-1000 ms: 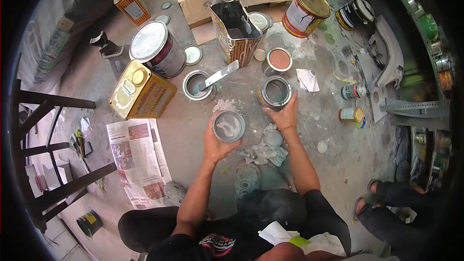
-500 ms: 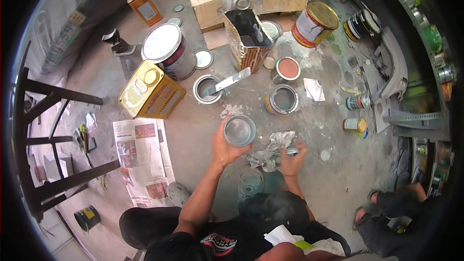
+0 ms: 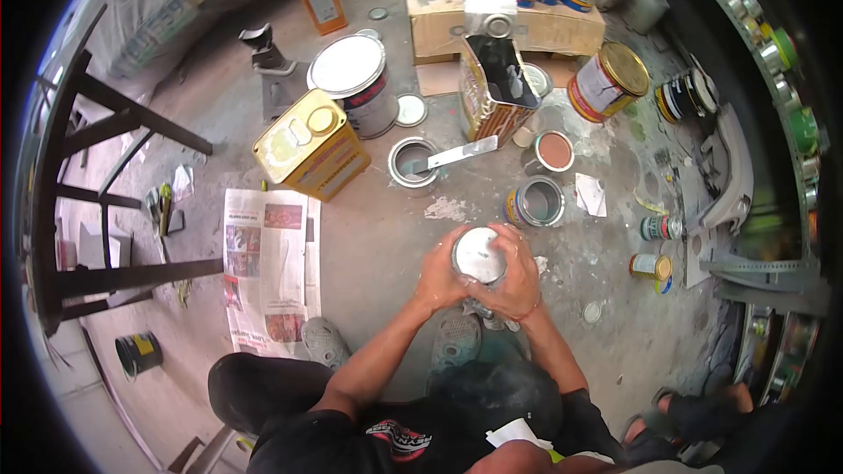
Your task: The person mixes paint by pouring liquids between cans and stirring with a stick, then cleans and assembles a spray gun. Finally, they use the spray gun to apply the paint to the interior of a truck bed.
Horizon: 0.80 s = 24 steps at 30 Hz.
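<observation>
Cup (image 3: 479, 256) btw hands (image 3: 439, 276), newspaper (image 3: 262, 294) to L, tin (image 3: 312, 142) behind it, spatula (image 3: 464, 153) in can (image 3: 399, 177) ahead, carton (image 3: 439, 26) at bk

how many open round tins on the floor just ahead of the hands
3: left tin holding a flat strip; reddish tin to its right; grey tin just nearer. Others may be hidden.

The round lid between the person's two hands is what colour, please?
The lid is mostly white, and shows best in the head view.
</observation>
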Motion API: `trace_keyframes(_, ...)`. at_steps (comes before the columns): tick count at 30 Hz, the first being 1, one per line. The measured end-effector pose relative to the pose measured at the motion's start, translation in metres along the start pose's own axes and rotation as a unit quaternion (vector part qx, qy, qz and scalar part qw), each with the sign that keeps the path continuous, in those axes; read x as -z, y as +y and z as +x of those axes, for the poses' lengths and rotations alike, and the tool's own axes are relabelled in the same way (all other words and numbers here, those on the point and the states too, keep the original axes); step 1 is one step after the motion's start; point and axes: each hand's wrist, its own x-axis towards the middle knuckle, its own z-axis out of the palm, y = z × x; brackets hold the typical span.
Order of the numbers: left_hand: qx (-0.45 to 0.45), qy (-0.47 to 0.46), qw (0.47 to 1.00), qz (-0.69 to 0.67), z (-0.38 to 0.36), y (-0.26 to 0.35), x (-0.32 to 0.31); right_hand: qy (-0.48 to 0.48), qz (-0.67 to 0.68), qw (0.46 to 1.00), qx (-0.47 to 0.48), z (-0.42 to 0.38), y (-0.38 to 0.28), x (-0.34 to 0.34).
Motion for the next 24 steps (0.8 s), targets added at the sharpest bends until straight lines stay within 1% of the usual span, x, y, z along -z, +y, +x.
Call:
trace_keyframes(1, -0.005, -0.004, 1.0, 0.01, 0.0, -0.004, -0.001, -0.005, 0.005, 1.0, 0.004, 0.001, -0.003, 0.003)
trace_keyframes(3, -0.008, -0.002, 1.0, 0.024, -0.001, -0.008, -0.002, -0.08, -0.047, 0.996, -0.005, 0.004, -0.01, 0.011)
trace_keyframes(4, -0.023, -0.006, 0.999, 0.038, -0.001, -0.009, -0.004, -0.083, -0.042, 0.996, 0.0, 0.004, -0.013, 0.014)
trace_keyframes(6, -0.036, -0.006, 0.998, 0.059, -0.002, -0.006, -0.005, -0.119, -0.131, 0.984, 0.01, 0.004, -0.019, 0.015)
trace_keyframes(7, -0.033, -0.002, 0.997, 0.065, -0.003, -0.007, -0.007, -0.119, -0.124, 0.985, 0.013, 0.003, -0.02, 0.009)
trace_keyframes(9, -0.058, 0.013, 0.997, 0.04, -0.002, -0.009, -0.009, -0.064, -0.183, 0.981, 0.016, 0.0, -0.02, -0.003)
trace_keyframes(10, -0.046, 0.007, 0.998, 0.034, -0.004, -0.001, -0.006, -0.064, -0.139, 0.988, -0.031, -0.005, -0.018, -0.009)
trace_keyframes(11, -0.043, 0.011, 0.998, 0.035, -0.006, -0.005, -0.008, -0.068, -0.137, 0.988, -0.028, -0.008, -0.02, -0.01)
trace_keyframes(13, -0.059, 0.004, 0.998, -0.002, -0.004, -0.012, -0.007, -0.105, -0.111, 0.982, -0.113, -0.009, -0.023, -0.015)
trace_keyframes(14, -0.059, 0.008, 0.998, 0.0, -0.005, -0.016, -0.006, -0.107, -0.108, 0.982, -0.109, -0.011, -0.016, -0.015)
trace_keyframes(15, -0.047, 0.001, 0.999, 0.009, -0.005, -0.016, -0.004, -0.097, 0.013, 0.991, -0.089, -0.015, -0.002, -0.012)
trace_keyframes(16, -0.036, -0.007, 0.999, 0.018, -0.003, -0.014, -0.002, -0.084, 0.134, 0.985, -0.067, -0.016, 0.007, -0.007)
trace_keyframes(17, -0.036, -0.001, 0.999, 0.018, 0.001, -0.012, 0.003, -0.088, 0.135, 0.985, -0.062, -0.018, 0.011, -0.003)
trace_keyframes(18, -0.033, -0.014, 0.999, 0.011, 0.006, -0.006, 0.01, -0.051, 0.292, 0.946, -0.134, -0.022, 0.009, 0.003)
trace_keyframes(19, -0.029, -0.027, 0.999, 0.004, 0.011, 0.002, 0.019, -0.015, 0.439, 0.875, -0.204, -0.03, 0.011, 0.01)
trace_keyframes(20, -0.029, -0.019, 0.999, 0.007, 0.015, 0.012, 0.028, -0.169, 0.368, 0.899, -0.163, -0.054, 0.051, 0.007)
trace_keyframes(21, -0.017, -0.023, 0.999, -0.036, 0.019, 0.024, 0.037, -0.172, 0.371, 0.898, -0.16, -0.062, 0.045, 0.002)
trace_keyframes(22, -0.008, -0.029, 0.996, -0.078, 0.023, 0.034, 0.043, -0.266, 0.291, 0.908, -0.142, -0.066, 0.034, -0.007)
trace_keyframes(23, -0.009, -0.024, 0.997, -0.074, 0.027, 0.04, 0.047, -0.357, 0.206, 0.903, -0.12, -0.066, 0.026, -0.017)
trace_keyframes(24, -0.006, -0.04, 0.997, -0.071, 0.027, 0.045, 0.048, -0.36, 0.212, 0.901, -0.118, -0.069, 0.024, -0.03)
